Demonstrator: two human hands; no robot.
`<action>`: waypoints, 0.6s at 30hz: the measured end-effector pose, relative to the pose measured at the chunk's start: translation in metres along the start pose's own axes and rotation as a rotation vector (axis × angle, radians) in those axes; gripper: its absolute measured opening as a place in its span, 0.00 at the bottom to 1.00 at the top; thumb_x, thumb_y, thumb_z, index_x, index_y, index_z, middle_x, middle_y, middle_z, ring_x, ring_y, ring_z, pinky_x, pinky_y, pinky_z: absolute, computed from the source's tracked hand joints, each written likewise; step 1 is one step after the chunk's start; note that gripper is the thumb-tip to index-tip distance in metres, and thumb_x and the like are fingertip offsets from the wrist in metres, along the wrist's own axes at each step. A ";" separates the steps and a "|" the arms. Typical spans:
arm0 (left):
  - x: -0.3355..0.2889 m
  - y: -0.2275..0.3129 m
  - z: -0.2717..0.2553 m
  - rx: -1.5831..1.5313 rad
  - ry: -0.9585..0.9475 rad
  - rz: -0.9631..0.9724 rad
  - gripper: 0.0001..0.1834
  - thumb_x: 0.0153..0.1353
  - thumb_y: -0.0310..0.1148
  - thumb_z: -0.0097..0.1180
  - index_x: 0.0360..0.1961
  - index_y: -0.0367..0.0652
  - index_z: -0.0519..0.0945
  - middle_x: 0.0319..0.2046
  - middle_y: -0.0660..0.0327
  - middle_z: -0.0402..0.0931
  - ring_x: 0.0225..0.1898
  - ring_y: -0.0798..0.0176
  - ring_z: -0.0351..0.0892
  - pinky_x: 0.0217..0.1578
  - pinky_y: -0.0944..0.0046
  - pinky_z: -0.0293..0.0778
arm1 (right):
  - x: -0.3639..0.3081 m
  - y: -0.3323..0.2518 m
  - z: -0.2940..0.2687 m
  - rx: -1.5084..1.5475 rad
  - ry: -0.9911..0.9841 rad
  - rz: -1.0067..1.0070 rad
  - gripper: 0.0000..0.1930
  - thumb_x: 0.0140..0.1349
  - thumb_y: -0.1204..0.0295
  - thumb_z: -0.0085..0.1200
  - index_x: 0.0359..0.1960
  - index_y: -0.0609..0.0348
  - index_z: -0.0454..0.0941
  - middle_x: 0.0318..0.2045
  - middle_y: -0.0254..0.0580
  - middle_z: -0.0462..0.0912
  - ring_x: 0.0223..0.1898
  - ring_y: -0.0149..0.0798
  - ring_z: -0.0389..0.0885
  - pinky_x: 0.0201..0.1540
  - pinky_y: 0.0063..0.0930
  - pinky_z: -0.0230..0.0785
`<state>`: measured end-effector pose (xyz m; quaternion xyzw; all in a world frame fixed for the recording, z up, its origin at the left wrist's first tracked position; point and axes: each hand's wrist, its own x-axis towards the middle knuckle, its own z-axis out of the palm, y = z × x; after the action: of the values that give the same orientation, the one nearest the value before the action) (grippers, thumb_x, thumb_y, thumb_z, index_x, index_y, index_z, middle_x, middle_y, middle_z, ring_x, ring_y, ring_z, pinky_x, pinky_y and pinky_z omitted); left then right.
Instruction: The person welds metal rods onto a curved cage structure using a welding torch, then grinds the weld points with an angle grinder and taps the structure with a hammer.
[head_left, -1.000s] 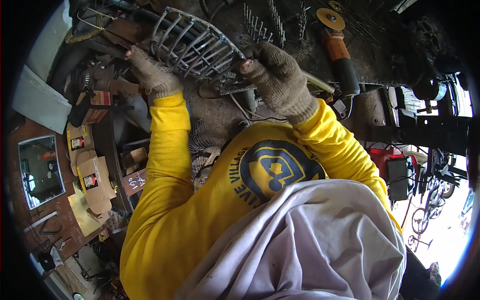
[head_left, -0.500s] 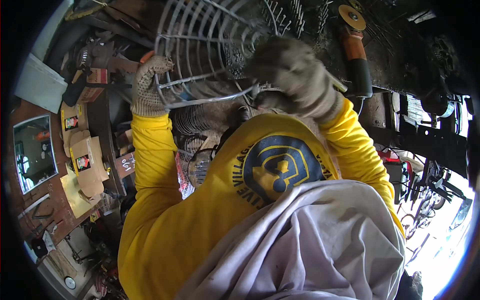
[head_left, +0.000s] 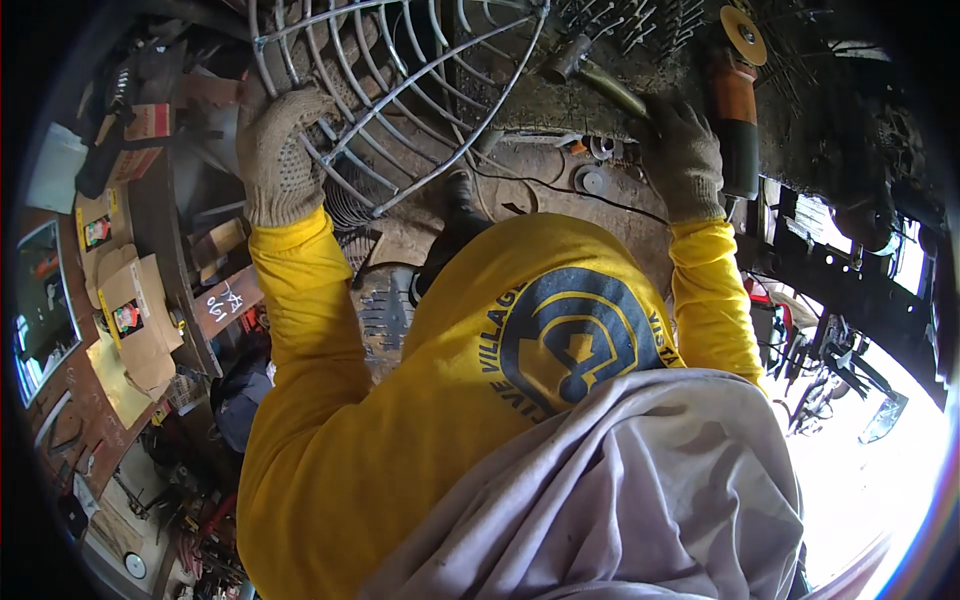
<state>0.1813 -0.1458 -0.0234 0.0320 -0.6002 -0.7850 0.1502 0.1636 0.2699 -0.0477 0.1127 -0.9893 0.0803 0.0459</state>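
Observation:
My gloved left hand [head_left: 285,160] is closed around the edge of a grille of curved metal rods [head_left: 402,90], which is held raised and tilted at the near edge of the dark workbench. My right hand [head_left: 682,155], also gloved, is at the workbench with its fingers round the handle end of a hammer [head_left: 612,88]. The hammer's head [head_left: 567,58] points left and lies on the bench top. Part of the right fingers is in shadow.
Just right of the hammer lies an orange and black angle grinder [head_left: 738,110] with a tan disc. Several metal spikes [head_left: 640,25] stand behind the hammer. A thin cable [head_left: 570,185] crosses below the bench edge. Cardboard boxes [head_left: 135,315] lie on the brown surface at left.
My right hand has moved away from the grille, to the right, and is at the hammer's handle on the bench. The grille in my left hand has turned and shifted left.

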 end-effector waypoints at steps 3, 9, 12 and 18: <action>-0.004 -0.010 0.006 0.041 0.011 -0.013 0.21 0.63 0.26 0.48 0.57 0.30 0.76 0.49 0.50 0.82 0.43 0.57 0.85 0.45 0.64 0.80 | 0.003 -0.001 0.000 -0.055 -0.072 0.009 0.19 0.64 0.55 0.56 0.54 0.48 0.79 0.45 0.50 0.82 0.49 0.55 0.80 0.51 0.48 0.73; -0.013 -0.027 -0.005 0.218 -0.062 0.101 0.20 0.68 0.28 0.47 0.57 0.27 0.75 0.53 0.49 0.80 0.48 0.56 0.83 0.49 0.62 0.80 | -0.026 -0.021 -0.009 0.347 -0.183 0.185 0.17 0.69 0.57 0.54 0.53 0.53 0.78 0.32 0.46 0.81 0.32 0.45 0.83 0.36 0.40 0.75; -0.007 -0.036 -0.004 0.329 -0.142 0.264 0.13 0.68 0.25 0.48 0.48 0.32 0.81 0.56 0.51 0.78 0.52 0.55 0.82 0.49 0.60 0.80 | -0.041 -0.037 -0.010 0.802 -0.275 0.334 0.18 0.71 0.58 0.53 0.53 0.58 0.77 0.24 0.37 0.77 0.24 0.33 0.79 0.28 0.31 0.72; 0.002 -0.031 0.004 0.363 -0.220 0.317 0.08 0.64 0.23 0.52 0.39 0.38 0.83 0.57 0.50 0.78 0.53 0.53 0.81 0.51 0.59 0.78 | -0.041 -0.073 0.003 0.946 -0.236 0.039 0.19 0.70 0.61 0.53 0.54 0.62 0.76 0.29 0.44 0.81 0.30 0.38 0.82 0.36 0.34 0.74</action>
<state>0.1725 -0.1354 -0.0517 -0.1215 -0.7413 -0.6301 0.1967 0.2203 0.2086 -0.0444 0.1110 -0.8448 0.5084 -0.1242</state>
